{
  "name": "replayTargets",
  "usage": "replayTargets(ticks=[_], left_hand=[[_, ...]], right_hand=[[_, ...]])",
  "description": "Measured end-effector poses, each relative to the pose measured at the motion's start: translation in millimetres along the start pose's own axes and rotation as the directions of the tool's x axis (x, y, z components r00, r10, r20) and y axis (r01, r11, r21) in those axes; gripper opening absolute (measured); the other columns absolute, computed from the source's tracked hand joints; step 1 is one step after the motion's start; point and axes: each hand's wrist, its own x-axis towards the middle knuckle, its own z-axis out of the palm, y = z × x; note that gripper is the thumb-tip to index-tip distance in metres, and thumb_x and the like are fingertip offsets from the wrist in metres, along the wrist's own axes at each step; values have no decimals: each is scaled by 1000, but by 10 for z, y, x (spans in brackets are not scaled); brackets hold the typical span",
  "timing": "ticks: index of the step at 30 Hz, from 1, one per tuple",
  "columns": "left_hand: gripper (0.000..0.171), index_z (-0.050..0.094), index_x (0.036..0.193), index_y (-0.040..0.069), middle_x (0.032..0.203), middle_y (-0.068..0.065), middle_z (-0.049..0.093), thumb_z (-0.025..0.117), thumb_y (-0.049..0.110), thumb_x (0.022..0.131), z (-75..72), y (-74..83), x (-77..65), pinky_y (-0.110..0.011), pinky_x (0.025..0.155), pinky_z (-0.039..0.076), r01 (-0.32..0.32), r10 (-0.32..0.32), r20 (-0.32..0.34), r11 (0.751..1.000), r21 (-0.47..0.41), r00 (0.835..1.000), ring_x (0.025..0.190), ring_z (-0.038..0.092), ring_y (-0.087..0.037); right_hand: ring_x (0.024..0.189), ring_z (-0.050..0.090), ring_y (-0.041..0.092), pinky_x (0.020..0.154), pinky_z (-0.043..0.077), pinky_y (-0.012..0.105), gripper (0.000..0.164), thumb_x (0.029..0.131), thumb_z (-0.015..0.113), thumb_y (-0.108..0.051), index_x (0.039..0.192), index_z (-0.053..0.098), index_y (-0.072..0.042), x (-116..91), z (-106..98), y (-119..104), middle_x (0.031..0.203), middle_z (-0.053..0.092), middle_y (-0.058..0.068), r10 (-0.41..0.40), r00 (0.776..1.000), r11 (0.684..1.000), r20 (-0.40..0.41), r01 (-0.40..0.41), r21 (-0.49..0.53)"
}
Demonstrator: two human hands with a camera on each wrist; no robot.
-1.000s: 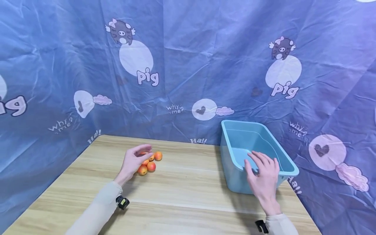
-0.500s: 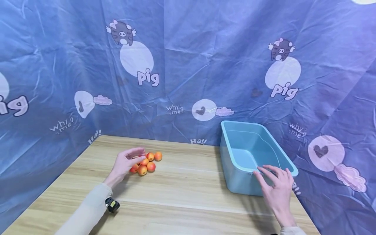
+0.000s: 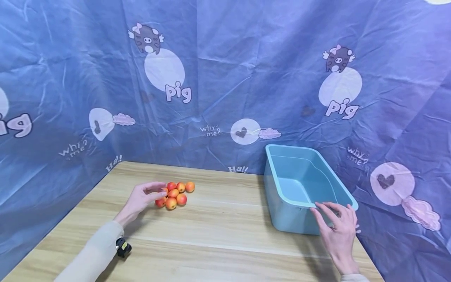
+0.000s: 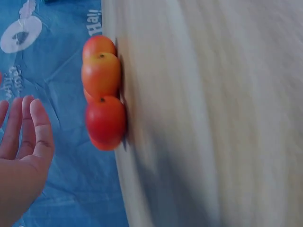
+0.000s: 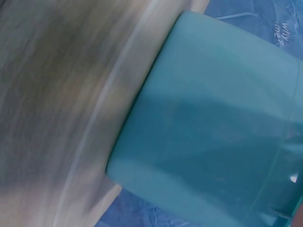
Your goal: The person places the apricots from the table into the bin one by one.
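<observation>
Several small orange-red fruits (image 3: 181,199) with dark stem spots lie clustered on the table, left of centre. My left hand (image 3: 139,197) hovers just left of them, thumb and fingers loosely curved and apart. In the left wrist view the fingers of my left hand (image 4: 26,137) show apart from the fruits (image 4: 105,120); a red sliver at the left edge is too cut off to identify. My right hand (image 3: 337,231) is at the near rim of a light-blue plastic bin (image 3: 276,184), fingers loosely bent. Whether its fingertips touch the rim is unclear. The right wrist view shows mostly the bin's wall (image 5: 213,118).
A wooden table (image 3: 218,231) spans the front. The bin stands upright at its right side, with its inner floor visible. Behind and at both sides hangs a blue printed cloth (image 3: 225,78), close to the table's far edge.
My left hand has drawn back leftward and toward me from over the fruits, uncovering more of them. My right hand has moved from above the bin's opening to its near rim, rightward and toward me.
</observation>
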Motion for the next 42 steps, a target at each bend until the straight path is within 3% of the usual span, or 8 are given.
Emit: replayTargets(ticks=[5, 9, 15, 18, 25, 34, 38, 42], left_hand=[[50, 60, 126, -6, 122, -23, 65, 77, 13, 84, -100, -128, 8, -23, 80, 53, 10, -11, 56, 1000, 22, 998, 98, 66, -9], [51, 59, 126, -7, 123, -27, 64, 78, 15, 83, -191, -216, 21, -36, 66, 55, 70, -73, 113, 997, 37, 991, 92, 67, -21], [54, 60, 128, -2, 104, -14, 71, 79, 20, 82, -340, -322, 82, -36, 54, 52, 166, -170, 168, 985, 41, 971, 75, 62, -21], [54, 59, 129, -4, 104, -12, 71, 78, 18, 83, -391, -359, 112, -34, 54, 52, 167, -170, 204, 985, 30, 964, 74, 62, -16], [51, 59, 129, -3, 118, -25, 63, 75, 17, 85, -424, -425, 188, -32, 65, 54, 125, -146, 309, 988, 89, 940, 89, 62, -15], [48, 64, 125, -1, 99, -11, 64, 77, 18, 83, -398, -426, 212, -26, 57, 46, 147, -202, 308, 970, 194, 930, 77, 54, -14], [45, 67, 121, -1, 101, -8, 65, 79, 18, 82, -376, -410, 204, -26, 61, 45, 168, -227, 304, 964, 208, 925, 81, 54, -15], [45, 67, 120, -2, 108, -10, 66, 79, 16, 81, -380, -420, 207, -27, 67, 48, 185, -242, 342, 964, 189, 908, 87, 56, -15]], right_hand=[[84, 50, 37, 110, 30, 49, 48, 90, 66, -49, 87, 76, -2, 5, 28, 10, 87, 65, 20, -46, 999, 999, -23, 46, -20], [83, 50, 40, 109, 30, 48, 49, 91, 64, -49, 88, 75, -1, 6, 42, -9, 87, 63, 21, -62, 998, 997, -18, 61, -39], [86, 49, 43, 110, 28, 49, 50, 92, 62, -50, 88, 74, -1, -3, 40, -54, 89, 63, 22, -39, 999, 998, -4, 39, -53], [86, 48, 43, 111, 27, 49, 51, 92, 62, -50, 88, 73, 0, -7, 41, -69, 89, 62, 23, -30, 1000, 998, 3, 30, -53], [88, 48, 44, 111, 27, 49, 52, 92, 61, -50, 88, 73, 0, -19, 30, -65, 89, 61, 23, -26, 1000, 998, 9, 26, -55], [86, 48, 43, 110, 28, 50, 51, 93, 61, -49, 89, 73, 0, -12, 39, -54, 89, 62, 22, -41, 999, 997, 7, 41, -58], [86, 47, 44, 111, 27, 49, 51, 93, 61, -49, 88, 73, 1, -1, 33, -79, 88, 62, 23, -47, 999, 997, 1, 47, -57], [86, 47, 45, 112, 27, 46, 52, 93, 61, -49, 87, 72, 1, 13, 24, -99, 87, 61, 24, -53, 999, 997, -6, 52, -52]])
